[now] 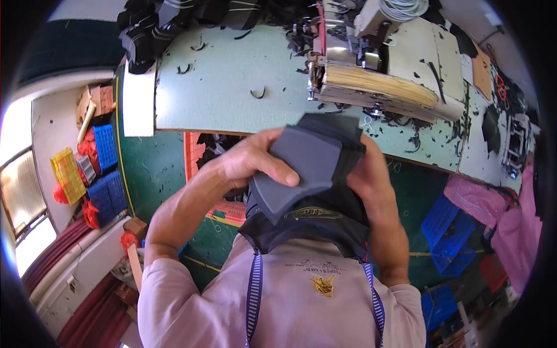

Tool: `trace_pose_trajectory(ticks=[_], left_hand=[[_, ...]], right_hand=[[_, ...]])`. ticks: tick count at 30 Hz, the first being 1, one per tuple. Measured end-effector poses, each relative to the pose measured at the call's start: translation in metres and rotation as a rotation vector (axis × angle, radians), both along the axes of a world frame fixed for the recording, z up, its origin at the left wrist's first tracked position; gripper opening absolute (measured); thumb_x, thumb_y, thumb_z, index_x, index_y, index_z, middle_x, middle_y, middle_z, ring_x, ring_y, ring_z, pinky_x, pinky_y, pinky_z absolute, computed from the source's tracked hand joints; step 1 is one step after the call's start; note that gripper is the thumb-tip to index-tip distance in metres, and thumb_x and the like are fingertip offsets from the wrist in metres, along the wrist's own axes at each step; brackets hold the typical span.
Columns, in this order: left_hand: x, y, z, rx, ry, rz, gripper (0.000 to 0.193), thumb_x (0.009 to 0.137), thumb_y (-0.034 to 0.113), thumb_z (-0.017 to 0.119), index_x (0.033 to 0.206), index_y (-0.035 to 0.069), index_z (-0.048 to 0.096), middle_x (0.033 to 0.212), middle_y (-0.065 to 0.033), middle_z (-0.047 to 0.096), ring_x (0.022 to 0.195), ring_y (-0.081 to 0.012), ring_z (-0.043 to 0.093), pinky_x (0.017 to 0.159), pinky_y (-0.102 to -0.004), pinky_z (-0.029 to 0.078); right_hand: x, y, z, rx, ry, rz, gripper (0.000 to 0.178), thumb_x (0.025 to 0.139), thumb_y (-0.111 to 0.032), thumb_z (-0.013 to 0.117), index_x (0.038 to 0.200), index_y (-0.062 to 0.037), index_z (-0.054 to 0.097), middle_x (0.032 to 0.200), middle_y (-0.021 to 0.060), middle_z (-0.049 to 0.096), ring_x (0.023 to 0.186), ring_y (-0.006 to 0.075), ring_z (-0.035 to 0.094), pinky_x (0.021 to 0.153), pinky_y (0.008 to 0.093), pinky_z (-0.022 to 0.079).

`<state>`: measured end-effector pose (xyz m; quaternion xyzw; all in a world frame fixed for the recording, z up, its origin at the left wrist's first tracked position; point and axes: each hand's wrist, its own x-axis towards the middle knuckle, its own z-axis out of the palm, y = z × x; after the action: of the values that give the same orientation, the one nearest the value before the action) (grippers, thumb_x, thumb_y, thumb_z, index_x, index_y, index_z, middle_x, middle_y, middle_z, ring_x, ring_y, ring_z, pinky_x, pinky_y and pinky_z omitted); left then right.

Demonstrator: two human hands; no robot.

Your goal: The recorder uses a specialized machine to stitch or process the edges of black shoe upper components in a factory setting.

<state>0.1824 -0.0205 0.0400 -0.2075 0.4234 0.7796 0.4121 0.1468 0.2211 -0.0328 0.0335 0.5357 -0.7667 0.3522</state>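
Both hands hold a thick stack of dark grey, flat cut pieces [307, 156] in front of my chest, over the near edge of the table. My left hand [258, 159] grips the left side, its thumb lying across the top piece and its fingers hidden beneath. On the far right side, my right hand [371, 168] is wrapped round the stack, and most of its fingers are out of sight behind it. The pieces are slightly fanned at the upper right. Just below hangs my black apron [313, 232], with blue patterned straps.
A pale green table [226, 98] spans the front, strewn with black scraps. On it stands a machine [377, 81]; dark cut pieces [156, 35] are heaped at far left. Below are an orange-red crate [229, 213], blue crates [107, 191] at left, and pink checked cloth [473, 200] at right.
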Motion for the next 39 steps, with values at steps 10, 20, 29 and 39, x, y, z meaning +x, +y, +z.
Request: trace_pose_trajectory(ticks=[10, 20, 29, 39], left_hand=[[-0.041, 0.015, 0.0, -1.144, 0.542, -0.572, 0.08, 0.063, 0.031, 0.085, 0.133, 0.003, 0.058, 0.11, -0.0225, 0.07, 0.1, -0.0338, 0.069, 0.091, -0.0392, 0.052], [-0.003, 0.013, -0.027, -0.161, 0.406, -0.51, 0.086, 0.054, 0.019, 0.089, 0.13, -0.007, 0.057, 0.114, -0.017, 0.069, 0.107, -0.0322, 0.066, 0.102, -0.0388, 0.047], [0.021, -0.017, -0.033, -0.485, 0.143, -0.143, 0.07, 0.062, 0.016, 0.087, 0.127, 0.004, 0.063, 0.111, -0.0132, 0.072, 0.098, -0.0206, 0.069, 0.088, -0.0344, 0.053], [0.101, -0.074, -0.056, -1.413, 0.359, -1.005, 0.059, 0.076, 0.028, 0.074, 0.128, 0.006, 0.056, 0.109, -0.016, 0.068, 0.094, -0.0405, 0.068, 0.08, -0.0505, 0.055]], right_hand=[[0.016, 0.003, 0.089, -0.254, 0.177, 0.81, 0.124, 0.07, -0.025, 0.092, 0.16, -0.0115, 0.007, 0.082, 0.0, 0.06, 0.057, 0.0054, 0.042, 0.054, 0.0215, 0.036], [-0.03, -0.018, -0.017, -0.181, -0.135, 0.291, 0.018, 0.092, -0.011, 0.064, 0.076, -0.0088, 0.058, 0.061, -0.0045, 0.049, 0.05, 0.0045, 0.04, 0.045, 0.0236, 0.03], [-0.027, 0.006, 0.032, -0.507, -0.366, 0.638, 0.084, 0.091, -0.027, 0.073, 0.154, -0.0097, 0.02, 0.075, 0.0069, 0.064, 0.051, 0.0077, 0.051, 0.052, 0.02, 0.042], [0.032, -0.063, 0.037, 0.246, 0.968, 0.745, 0.074, 0.085, -0.029, 0.077, 0.147, -0.0127, 0.04, 0.136, 0.0264, 0.05, 0.127, 0.0416, 0.05, 0.11, 0.0457, 0.039]])
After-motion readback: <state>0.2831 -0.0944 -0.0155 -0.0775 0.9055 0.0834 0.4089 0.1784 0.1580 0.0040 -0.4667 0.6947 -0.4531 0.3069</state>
